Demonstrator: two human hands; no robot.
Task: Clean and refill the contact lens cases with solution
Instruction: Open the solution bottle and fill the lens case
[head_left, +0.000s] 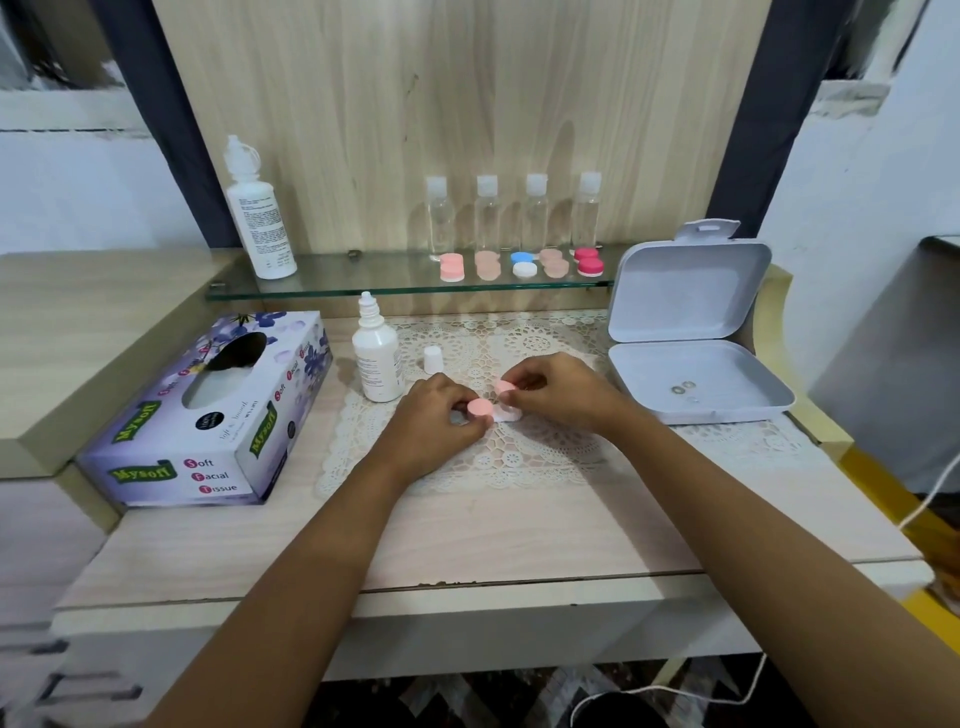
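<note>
The left grip (441, 413) pinches one pink cap (479, 408), and the right grip (553, 389) pinches the other cap (504, 387). The white lens case (508, 415) lies between them on the lace mat (519, 460). It looks like small, light, stiff plastic, probably slippery when wet, so the caps are best held by their rims.

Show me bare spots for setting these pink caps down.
Free: pale wooden desk front below the white lace doily; glass shelf between tall white bottle and coloured lens cases. Crowded: around small white dropper bottle, left hand and right hand pinching pink round caps.
</note>
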